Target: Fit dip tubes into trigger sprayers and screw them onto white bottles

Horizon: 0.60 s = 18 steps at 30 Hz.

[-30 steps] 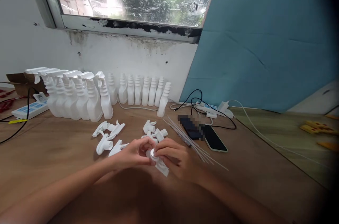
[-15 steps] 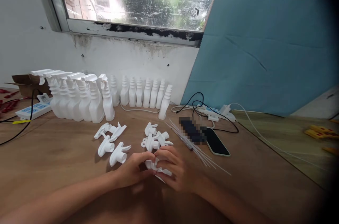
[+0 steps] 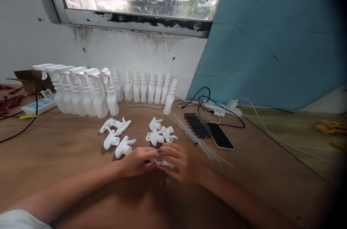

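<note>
My left hand [image 3: 137, 162] and my right hand [image 3: 180, 163] meet near the front of the table, both closed around a white trigger sprayer head [image 3: 165, 164]. Fingers cover most of it; only small white parts show between them. Just beyond my fingertips lies a small pile of loose trigger sprayer heads [image 3: 156, 137]. Left of that is a second group of sprayer heads [image 3: 111, 139], lying on their sides. Thin white plastic tubes [image 3: 202, 143] are spread on the table to the right of my right hand.
Along the wall stand white spray bottles with heads fitted [image 3: 100, 99] and several without heads [image 3: 151, 88]. At the right are a phone [image 3: 221, 137], a pixelated dark object [image 3: 197, 125] and a power strip [image 3: 225, 109] with cables. Another power strip [image 3: 40, 105] and a cardboard box [image 3: 32, 81] are at left.
My hands have closed in more tightly over the sprayer head, so less of it shows. The view has tilted down slightly, and a pale sleeve now appears at lower left.
</note>
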### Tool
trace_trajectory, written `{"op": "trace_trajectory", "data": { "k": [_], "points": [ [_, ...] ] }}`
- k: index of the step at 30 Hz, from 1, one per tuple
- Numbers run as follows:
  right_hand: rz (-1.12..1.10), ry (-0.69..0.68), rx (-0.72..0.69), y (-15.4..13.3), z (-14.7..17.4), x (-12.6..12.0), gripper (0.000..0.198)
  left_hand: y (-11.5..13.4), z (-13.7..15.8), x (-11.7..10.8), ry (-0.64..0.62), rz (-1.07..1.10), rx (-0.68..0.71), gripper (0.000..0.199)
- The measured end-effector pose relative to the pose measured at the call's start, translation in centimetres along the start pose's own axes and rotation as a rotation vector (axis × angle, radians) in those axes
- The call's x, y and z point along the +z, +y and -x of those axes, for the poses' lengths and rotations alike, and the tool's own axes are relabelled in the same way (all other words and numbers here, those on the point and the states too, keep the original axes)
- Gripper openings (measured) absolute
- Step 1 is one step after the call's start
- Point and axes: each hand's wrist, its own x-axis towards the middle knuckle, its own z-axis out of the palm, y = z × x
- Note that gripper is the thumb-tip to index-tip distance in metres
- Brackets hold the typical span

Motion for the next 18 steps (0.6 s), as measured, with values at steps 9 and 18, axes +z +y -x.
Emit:
{"op": "trace_trajectory", "data": {
  "k": [9, 18],
  "points": [
    [-0.066, -0.054, -0.066, 0.47, -0.43, -0.21, 0.015, 0.17, -0.19, -0.04, 0.017, 0.035, 0.054, 0.021],
    [-0.060, -0.009, -0.075, 0.35, 0.35, -0.45, 0.019, -0.34, 0.03, 0.64, 0.075, -0.006, 0.118, 0.013]
  ]
}}
